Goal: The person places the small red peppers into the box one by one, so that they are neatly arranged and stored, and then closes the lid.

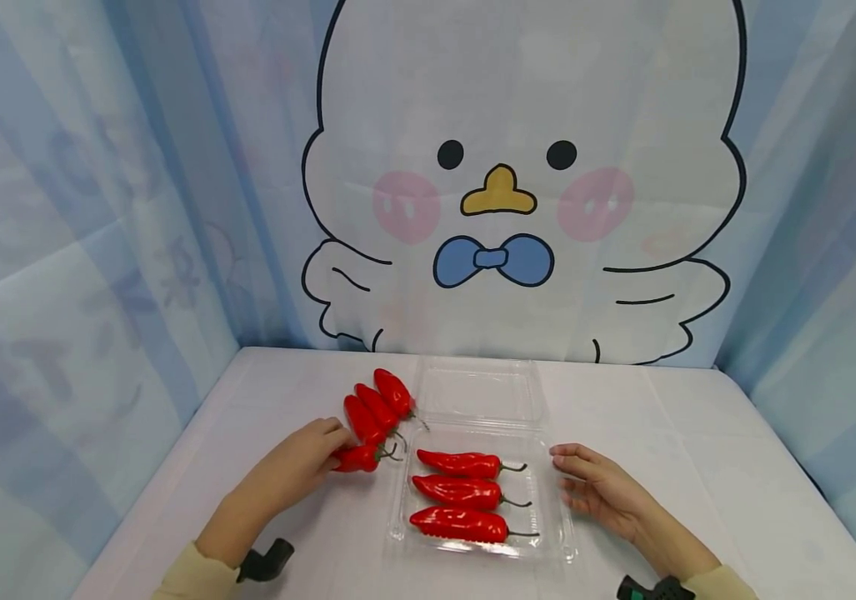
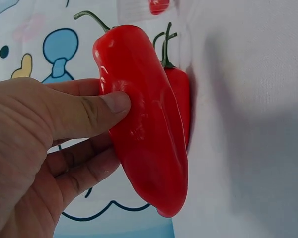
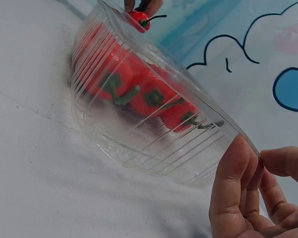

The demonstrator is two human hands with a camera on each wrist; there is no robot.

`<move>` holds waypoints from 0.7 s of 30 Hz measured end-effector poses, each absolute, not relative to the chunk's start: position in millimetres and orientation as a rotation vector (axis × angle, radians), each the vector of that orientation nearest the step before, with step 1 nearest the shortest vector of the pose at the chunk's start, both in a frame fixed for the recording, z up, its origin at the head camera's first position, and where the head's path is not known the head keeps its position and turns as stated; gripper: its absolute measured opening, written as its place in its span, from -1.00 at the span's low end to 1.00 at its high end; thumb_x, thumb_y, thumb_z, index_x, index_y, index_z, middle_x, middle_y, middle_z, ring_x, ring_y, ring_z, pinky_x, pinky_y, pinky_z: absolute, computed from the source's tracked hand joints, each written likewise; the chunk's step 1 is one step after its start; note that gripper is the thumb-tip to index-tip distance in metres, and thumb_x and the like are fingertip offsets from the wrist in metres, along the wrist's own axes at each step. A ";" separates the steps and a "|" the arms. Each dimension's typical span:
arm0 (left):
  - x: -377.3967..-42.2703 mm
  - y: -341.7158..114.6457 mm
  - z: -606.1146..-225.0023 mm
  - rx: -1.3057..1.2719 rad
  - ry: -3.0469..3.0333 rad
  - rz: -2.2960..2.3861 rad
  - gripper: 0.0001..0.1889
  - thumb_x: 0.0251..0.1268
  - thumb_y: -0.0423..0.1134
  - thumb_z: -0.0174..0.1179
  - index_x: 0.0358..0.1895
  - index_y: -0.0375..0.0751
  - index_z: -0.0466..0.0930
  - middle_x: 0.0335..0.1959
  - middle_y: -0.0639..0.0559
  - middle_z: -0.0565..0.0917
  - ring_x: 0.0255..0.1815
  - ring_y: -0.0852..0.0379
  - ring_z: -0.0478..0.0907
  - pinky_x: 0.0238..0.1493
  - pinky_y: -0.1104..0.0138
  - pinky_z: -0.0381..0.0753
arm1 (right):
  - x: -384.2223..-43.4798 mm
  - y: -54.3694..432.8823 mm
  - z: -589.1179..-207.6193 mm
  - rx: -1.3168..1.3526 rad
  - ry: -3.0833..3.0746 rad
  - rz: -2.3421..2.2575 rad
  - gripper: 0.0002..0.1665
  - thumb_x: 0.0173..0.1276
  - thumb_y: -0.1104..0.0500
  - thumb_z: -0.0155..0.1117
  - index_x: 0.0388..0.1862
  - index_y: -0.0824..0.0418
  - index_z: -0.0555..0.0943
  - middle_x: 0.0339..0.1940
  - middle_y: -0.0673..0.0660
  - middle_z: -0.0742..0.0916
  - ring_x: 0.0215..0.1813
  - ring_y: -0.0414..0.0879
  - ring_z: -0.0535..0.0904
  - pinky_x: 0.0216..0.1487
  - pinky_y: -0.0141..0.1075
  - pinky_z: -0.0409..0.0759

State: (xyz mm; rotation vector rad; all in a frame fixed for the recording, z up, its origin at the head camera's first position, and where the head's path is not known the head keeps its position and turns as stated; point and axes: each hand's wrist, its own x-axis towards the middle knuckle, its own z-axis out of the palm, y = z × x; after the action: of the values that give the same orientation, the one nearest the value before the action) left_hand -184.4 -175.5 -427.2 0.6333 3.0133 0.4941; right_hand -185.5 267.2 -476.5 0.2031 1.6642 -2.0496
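My left hand (image 1: 315, 454) pinches a red pepper (image 2: 139, 119) between thumb and fingers, left of the clear plastic box (image 1: 564, 533). In the left wrist view, the pepper's green stem points up, and another red pepper (image 2: 180, 99) shows behind it. Three red peppers (image 1: 460, 493) lie side by side in the box, stems to the right. At the box's right side, my right hand (image 1: 603, 492) pinches the rim between thumb and fingers, as the right wrist view shows (image 3: 258, 191).
Three more red peppers (image 1: 378, 407) lie together on the white table (image 1: 660, 433), behind my left hand. The box's clear lid (image 1: 480, 392) lies folded open toward the back. A curtain with a cartoon bird (image 1: 503, 317) stands behind the table.
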 end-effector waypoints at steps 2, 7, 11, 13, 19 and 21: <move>-184.8 -176.0 -427.3 0.661 3.016 0.487 -0.68 0.16 -0.44 0.48 -0.05 -0.05 0.71 -0.12 0.12 0.67 -0.06 0.16 0.58 0.06 0.20 0.75 | -185.8 266.7 -476.3 0.206 1.670 -2.045 -0.83 0.58 0.13 0.21 0.07 0.06 0.53 -0.10 -0.07 0.60 -0.22 -0.27 0.57 -0.19 -0.40 0.73; -184.9 -176.4 -425.7 0.722 3.026 0.478 -0.68 0.17 -0.43 0.48 -0.04 -0.06 0.71 -0.11 0.11 0.66 -0.06 0.15 0.58 0.05 0.21 0.75 | -186.6 266.5 -476.5 0.206 1.670 -2.043 -0.83 0.58 0.13 0.21 0.08 0.06 0.53 -0.11 -0.07 0.60 -0.22 -0.27 0.58 -0.19 -0.40 0.73; -183.5 -174.4 -422.7 0.758 3.041 0.476 -0.68 0.19 -0.43 0.47 -0.02 -0.05 0.71 -0.11 0.11 0.66 -0.04 0.15 0.59 0.04 0.23 0.75 | -187.2 266.1 -476.5 0.205 1.661 -2.048 -0.86 0.59 0.14 0.20 0.06 0.05 0.54 -0.12 -0.08 0.60 -0.23 -0.27 0.58 -0.19 -0.40 0.73; -182.5 -172.7 -421.0 0.781 3.046 0.479 -0.68 0.18 -0.43 0.47 -0.02 -0.06 0.70 -0.10 0.10 0.66 -0.03 0.14 0.59 0.04 0.23 0.75 | -187.5 265.5 -476.4 0.206 1.661 -2.047 -0.86 0.59 0.14 0.20 0.05 0.04 0.54 -0.12 -0.08 0.61 -0.23 -0.27 0.58 -0.19 -0.40 0.73; -180.2 -164.5 -417.0 0.879 3.046 0.471 -0.70 0.19 -0.41 0.47 -0.04 -0.06 0.69 -0.09 0.11 0.65 -0.04 0.14 0.59 0.03 0.25 0.75 | -188.6 263.3 -475.9 0.224 1.674 -2.040 -0.87 0.58 0.14 0.21 0.04 0.05 0.54 -0.12 -0.07 0.61 -0.23 -0.27 0.57 -0.20 -0.41 0.73; -179.7 -161.9 -415.7 0.895 3.045 0.460 -0.70 0.20 -0.41 0.47 -0.04 -0.06 0.69 -0.09 0.11 0.64 -0.05 0.16 0.58 0.02 0.26 0.75 | -188.7 262.4 -475.7 0.238 1.681 -2.038 -0.86 0.57 0.14 0.21 0.04 0.05 0.54 -0.12 -0.07 0.61 -0.24 -0.26 0.57 -0.21 -0.41 0.72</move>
State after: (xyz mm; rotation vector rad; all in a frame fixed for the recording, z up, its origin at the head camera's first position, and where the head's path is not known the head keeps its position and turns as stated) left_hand -179.7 -161.9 -415.7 0.8949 3.0445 0.4599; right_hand -188.7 262.4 -475.7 0.2378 1.6814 -2.0375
